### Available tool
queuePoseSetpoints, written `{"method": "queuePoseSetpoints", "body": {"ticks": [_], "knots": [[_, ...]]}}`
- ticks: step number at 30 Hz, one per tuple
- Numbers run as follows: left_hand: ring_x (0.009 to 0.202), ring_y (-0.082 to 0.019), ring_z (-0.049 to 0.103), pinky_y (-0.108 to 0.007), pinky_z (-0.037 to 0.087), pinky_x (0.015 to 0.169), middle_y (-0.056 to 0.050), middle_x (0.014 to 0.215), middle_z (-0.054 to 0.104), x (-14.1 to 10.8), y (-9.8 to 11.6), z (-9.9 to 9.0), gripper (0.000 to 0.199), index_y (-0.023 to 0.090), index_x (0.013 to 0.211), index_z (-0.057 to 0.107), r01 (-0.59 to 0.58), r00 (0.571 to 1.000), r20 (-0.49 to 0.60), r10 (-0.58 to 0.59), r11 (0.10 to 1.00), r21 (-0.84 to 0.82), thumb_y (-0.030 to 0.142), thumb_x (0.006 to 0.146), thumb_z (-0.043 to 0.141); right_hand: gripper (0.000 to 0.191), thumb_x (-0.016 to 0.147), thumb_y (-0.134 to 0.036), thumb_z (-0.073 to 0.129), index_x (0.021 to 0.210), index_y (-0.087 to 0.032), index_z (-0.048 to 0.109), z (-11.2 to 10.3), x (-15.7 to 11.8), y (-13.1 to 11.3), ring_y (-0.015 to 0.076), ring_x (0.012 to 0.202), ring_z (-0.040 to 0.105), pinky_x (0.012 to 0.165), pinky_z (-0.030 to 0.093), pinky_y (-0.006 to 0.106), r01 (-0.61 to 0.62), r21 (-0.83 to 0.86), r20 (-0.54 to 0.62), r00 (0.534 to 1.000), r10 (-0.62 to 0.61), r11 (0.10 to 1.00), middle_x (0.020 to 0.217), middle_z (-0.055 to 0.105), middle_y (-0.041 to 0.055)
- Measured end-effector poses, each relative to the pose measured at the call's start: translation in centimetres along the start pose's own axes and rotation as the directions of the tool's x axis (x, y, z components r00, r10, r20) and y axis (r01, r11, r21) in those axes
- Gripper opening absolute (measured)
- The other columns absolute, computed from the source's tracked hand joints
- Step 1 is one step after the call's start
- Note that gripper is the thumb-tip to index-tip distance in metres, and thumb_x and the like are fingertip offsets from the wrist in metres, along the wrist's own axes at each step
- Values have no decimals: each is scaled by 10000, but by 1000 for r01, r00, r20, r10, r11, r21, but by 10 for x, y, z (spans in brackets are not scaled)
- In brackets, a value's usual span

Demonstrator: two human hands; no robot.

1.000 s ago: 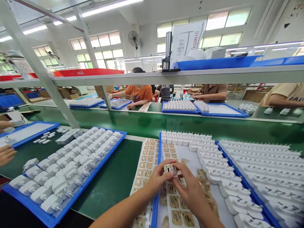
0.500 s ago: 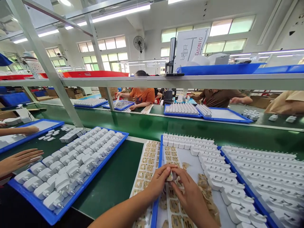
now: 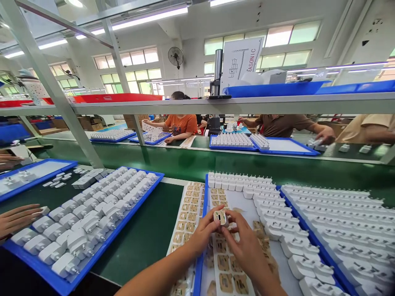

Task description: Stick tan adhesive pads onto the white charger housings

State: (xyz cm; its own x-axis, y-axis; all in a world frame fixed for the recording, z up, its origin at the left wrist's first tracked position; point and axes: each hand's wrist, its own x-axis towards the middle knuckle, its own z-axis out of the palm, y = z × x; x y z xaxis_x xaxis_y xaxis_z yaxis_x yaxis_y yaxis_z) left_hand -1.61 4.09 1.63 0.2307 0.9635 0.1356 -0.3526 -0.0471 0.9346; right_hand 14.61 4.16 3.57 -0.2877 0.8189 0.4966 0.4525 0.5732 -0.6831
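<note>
A small white plug adapter (image 3: 224,222) with a tan sticker on its upward face sits between my two hands. My left hand (image 3: 206,225) grips it from the left with thumb and fingers. On the right side, the fingers of my right hand (image 3: 242,236) close round its edge. Below my hands lies a sheet of tan stickers (image 3: 222,263), inside a blue-rimmed tray (image 3: 202,263). Loose tan pieces (image 3: 262,234) are heaped beside that sheet. Rows of white plug adapters (image 3: 279,226) stand along the tray's far and right sides, pins up.
Another sticker sheet (image 3: 185,213) lies left of the tray. Further left is a blue tray of plug adapters (image 3: 101,213), with a co-worker's hand (image 3: 18,220) beside it. A full tray (image 3: 339,230) adjoins on the right. A metal shelf (image 3: 185,107) spans overhead; co-workers sit across the green belt (image 3: 173,160).
The adapter has turned in my fingers, so its stickered face now shows. Across the belt, a co-worker's hand has reached down to the adapters at the right.
</note>
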Motion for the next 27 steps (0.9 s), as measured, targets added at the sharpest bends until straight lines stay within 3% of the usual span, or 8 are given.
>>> {"method": "queuePoseSetpoints", "body": {"ticks": [4,10,14,18,24,27], "knots": [[1167,-290,607,-430,455,1020,-105,1239,666,0,7,2,586,212,1323,607,-47,999,-9,48,995,84,503,821,689,302,955,-300,490,1247,-240,536,1,-1,0,240,1069,679,847,618,393,13,-30,15,1000,-13,999,1216,656,105],[1264,-291,558,-457,357,1146,-90,1312,647,0,5,-1,489,224,1222,676,-106,991,-55,121,968,229,458,796,728,298,936,-219,491,1227,-244,550,1,-1,-6,251,1102,673,922,588,428,138,-115,27,990,-135,984,1214,670,97],[1218,-274,602,-469,384,1137,-78,1234,701,0,7,0,380,206,1152,717,-101,988,-86,126,963,249,442,882,592,281,929,-207,517,1205,-243,555,2,-1,-8,251,1074,681,912,589,421,174,-150,41,985,-170,973,1180,677,93],[1235,-270,593,-477,354,1164,-70,1236,706,2,9,0,429,182,1140,729,-80,988,-101,116,947,310,446,946,453,278,923,-182,517,1192,-239,555,1,-2,-10,258,1082,675,914,581,433,161,-151,58,986,-154,975,1177,674,94],[1420,-294,412,-467,257,1207,-55,1427,580,3,-10,-10,525,225,1385,575,-41,996,-82,45,998,58,487,965,399,355,909,-145,531,1252,-235,512,-3,1,-13,222,1044,668,907,579,401,81,-56,86,993,-76,995,1255,644,88],[1457,-285,352,-451,207,1229,-41,1478,531,2,-14,-14,491,240,1380,582,-90,994,-47,96,989,118,421,939,462,364,893,-117,539,1237,-233,514,-2,1,-14,210,1016,672,892,584,384,96,-55,76,993,-92,994,1238,651,79]]}}
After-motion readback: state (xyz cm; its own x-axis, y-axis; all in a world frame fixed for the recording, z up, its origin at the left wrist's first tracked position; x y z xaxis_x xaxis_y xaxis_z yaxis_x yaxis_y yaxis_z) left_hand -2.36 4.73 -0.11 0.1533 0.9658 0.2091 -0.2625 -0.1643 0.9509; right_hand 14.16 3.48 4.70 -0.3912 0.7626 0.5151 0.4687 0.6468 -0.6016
